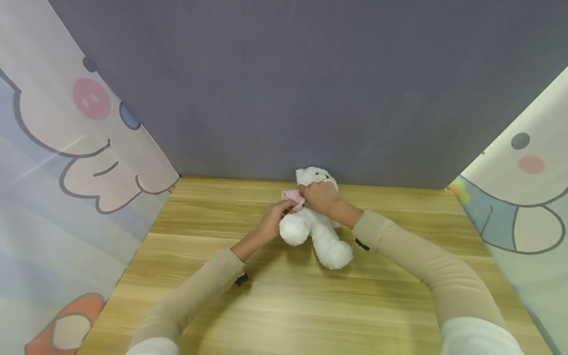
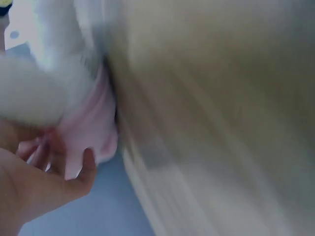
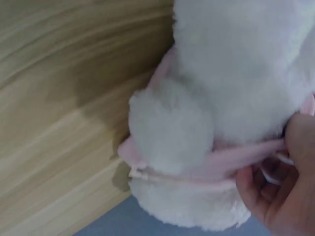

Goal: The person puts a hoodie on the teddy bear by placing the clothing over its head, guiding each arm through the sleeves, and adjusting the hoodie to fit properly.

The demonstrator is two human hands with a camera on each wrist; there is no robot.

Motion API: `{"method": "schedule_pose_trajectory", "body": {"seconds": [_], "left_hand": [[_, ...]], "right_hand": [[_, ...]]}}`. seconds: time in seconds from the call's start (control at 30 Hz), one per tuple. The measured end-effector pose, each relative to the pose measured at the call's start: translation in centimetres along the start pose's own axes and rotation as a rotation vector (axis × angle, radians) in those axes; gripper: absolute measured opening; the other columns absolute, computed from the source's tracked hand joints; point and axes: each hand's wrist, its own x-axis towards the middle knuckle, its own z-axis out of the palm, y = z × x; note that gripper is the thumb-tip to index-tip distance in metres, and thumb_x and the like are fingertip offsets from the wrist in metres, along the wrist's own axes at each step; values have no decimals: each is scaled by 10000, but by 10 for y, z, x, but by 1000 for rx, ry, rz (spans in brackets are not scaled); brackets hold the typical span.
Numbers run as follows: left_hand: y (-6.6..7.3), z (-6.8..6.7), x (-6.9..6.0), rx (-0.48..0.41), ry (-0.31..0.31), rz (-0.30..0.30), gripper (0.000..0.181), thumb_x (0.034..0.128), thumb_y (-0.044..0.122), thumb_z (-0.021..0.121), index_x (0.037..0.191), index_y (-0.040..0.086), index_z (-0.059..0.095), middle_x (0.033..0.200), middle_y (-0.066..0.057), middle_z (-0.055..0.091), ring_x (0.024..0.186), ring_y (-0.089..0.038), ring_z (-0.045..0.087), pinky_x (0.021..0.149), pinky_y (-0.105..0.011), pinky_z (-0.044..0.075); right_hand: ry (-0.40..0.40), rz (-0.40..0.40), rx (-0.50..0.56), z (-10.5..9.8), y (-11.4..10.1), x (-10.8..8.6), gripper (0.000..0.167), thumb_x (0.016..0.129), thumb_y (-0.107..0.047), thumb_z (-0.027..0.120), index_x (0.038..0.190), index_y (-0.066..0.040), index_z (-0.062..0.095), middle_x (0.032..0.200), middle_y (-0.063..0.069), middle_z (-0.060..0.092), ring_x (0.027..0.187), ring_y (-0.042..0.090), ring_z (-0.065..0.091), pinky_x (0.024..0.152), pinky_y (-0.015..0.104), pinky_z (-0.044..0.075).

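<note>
A white plush bear (image 1: pixel 333 250) lies on its back at the table's far edge, its legs pointing toward me. A pink cloth garment (image 1: pixel 291 196) is around its upper body and sticks out on the left side. My left hand (image 1: pixel 270 222) pinches the garment beside the bear's leg; in the left wrist view the fingers are curled at the pink cloth (image 2: pixel 91 130). Across the bear's chest, my right hand (image 1: pixel 323 198) grips the garment's edge. The right wrist view shows thumb and fingers on the pink band (image 3: pixel 221 164), below a round white paw (image 3: pixel 170 128).
The wood-grain table (image 1: pixel 284 315) meets a grey upright panel (image 1: pixel 284 88) right behind the bear's head. Cartoon-printed curtains (image 1: pixel 40 207) hang at the left and right sides. Small black straps (image 1: pixel 241 279) show at both wrists.
</note>
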Motion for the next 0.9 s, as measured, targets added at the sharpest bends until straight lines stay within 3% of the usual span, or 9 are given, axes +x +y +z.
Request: {"method": "schedule_pose_trajectory", "body": {"seconds": [0.1, 0.2, 0.33, 0.43, 0.6, 0.7, 0.9], "left_hand": [[-6, -16, 1, 5, -36, -50, 207, 962, -19, 602, 1137, 8, 708, 1077, -120, 726, 939, -239, 683, 800, -326, 566], [-13, -35, 2, 45, 27, -129, 190, 968, 14, 575, 1073, 25, 733, 997, -100, 741, 854, -216, 681, 722, -341, 560], [-22, -49, 11, 87, 89, -171, 152, 1005, 108, 621, 1077, 39, 735, 1002, -91, 731, 841, -223, 658, 721, -367, 542], [-24, -49, 20, 151, 44, -132, 152, 996, 173, 667, 1062, 59, 742, 992, -81, 714, 824, -211, 626, 727, -348, 524], [-24, -42, 28, 233, -12, -112, 153, 969, 182, 706, 1033, 46, 739, 944, -83, 689, 737, -169, 580, 655, -286, 483], [-23, -39, 30, 241, -22, -137, 167, 956, 152, 719, 1071, 33, 738, 971, -83, 691, 737, -159, 593, 647, -277, 492], [-18, -38, 33, 289, -38, -171, 227, 923, 202, 765, 1101, 63, 746, 1038, -57, 689, 785, -179, 609, 690, -324, 511]], "right_hand": [[19, -61, 85, -5, 2, -9, 280, 952, -346, 717, 991, -99, 591, 696, 63, 599, 557, 214, 555, 466, 407, 498], [72, -100, 125, -9, 1, -21, 350, 924, -357, 743, 1018, -87, 541, 722, 74, 582, 554, 213, 528, 457, 385, 475], [153, -97, 49, -13, -8, -34, 308, 940, -355, 725, 1066, -123, 565, 787, 91, 605, 513, 220, 502, 413, 359, 434], [171, -103, -7, -14, -16, -40, 213, 976, -335, 689, 1081, -162, 620, 870, 72, 626, 594, 230, 561, 412, 333, 450], [184, -149, 48, -12, -24, -41, 168, 982, -281, 686, 1079, -144, 698, 975, 55, 652, 862, 262, 645, 589, 333, 568], [191, -147, 70, -8, -26, -39, 161, 975, -252, 698, 1084, -136, 721, 986, 54, 664, 883, 270, 650, 646, 347, 583], [215, -189, 5, -3, -27, -36, 135, 972, -214, 707, 1064, -116, 720, 964, 66, 665, 867, 277, 631, 673, 346, 567]]}}
